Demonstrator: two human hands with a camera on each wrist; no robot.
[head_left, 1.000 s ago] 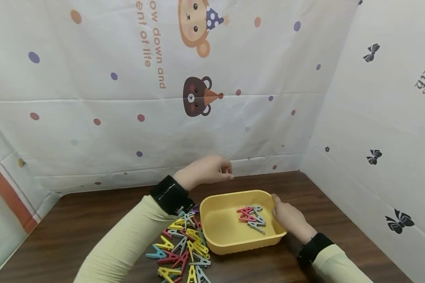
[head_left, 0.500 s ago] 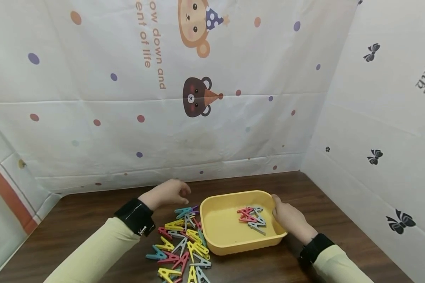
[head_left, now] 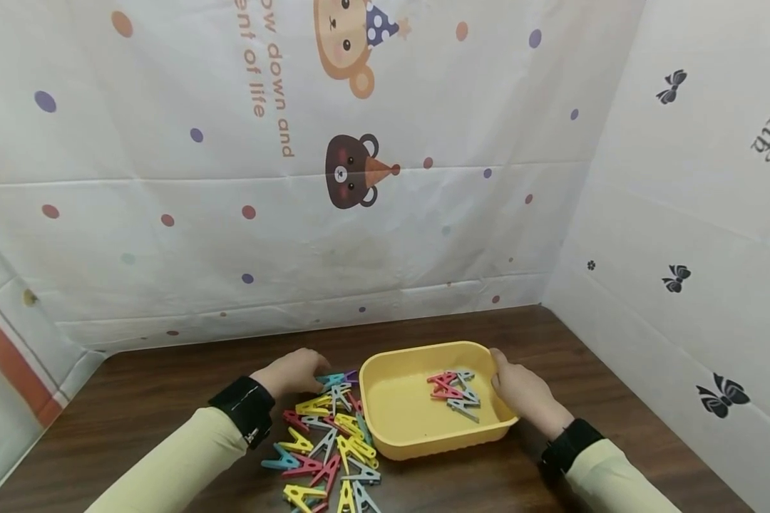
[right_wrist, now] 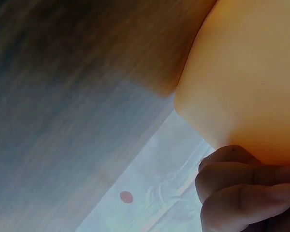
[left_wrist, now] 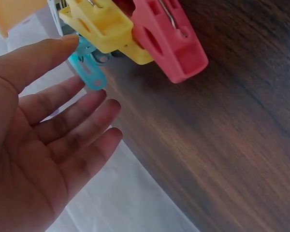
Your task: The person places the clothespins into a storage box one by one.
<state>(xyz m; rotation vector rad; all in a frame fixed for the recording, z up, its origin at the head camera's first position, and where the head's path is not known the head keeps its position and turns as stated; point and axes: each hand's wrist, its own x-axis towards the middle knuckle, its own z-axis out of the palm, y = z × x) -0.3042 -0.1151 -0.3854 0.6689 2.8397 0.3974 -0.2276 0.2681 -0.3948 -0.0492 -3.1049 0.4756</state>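
My left hand is at the far end of a loose pile of coloured clothespins. In the left wrist view, its thumb and forefinger lie on either side of a light-blue clothespin, with the other fingers extended. Whether the fingertips touch that clothespin is hard to tell. My right hand grips the right rim of a yellow plastic basin, fingers curled in the right wrist view. Inside the basin lie several red and grey clothespins, toward its right side.
Yellow and red clothespins lie close to the left hand. The pile runs along the basin's left side on a dark wooden table. Printed white sheets stand behind and to the right.
My left hand has moved from above the basin's far side leftward and down to the light-blue clothespin. My right hand has stayed on the basin's rim. The head view has shifted slightly.
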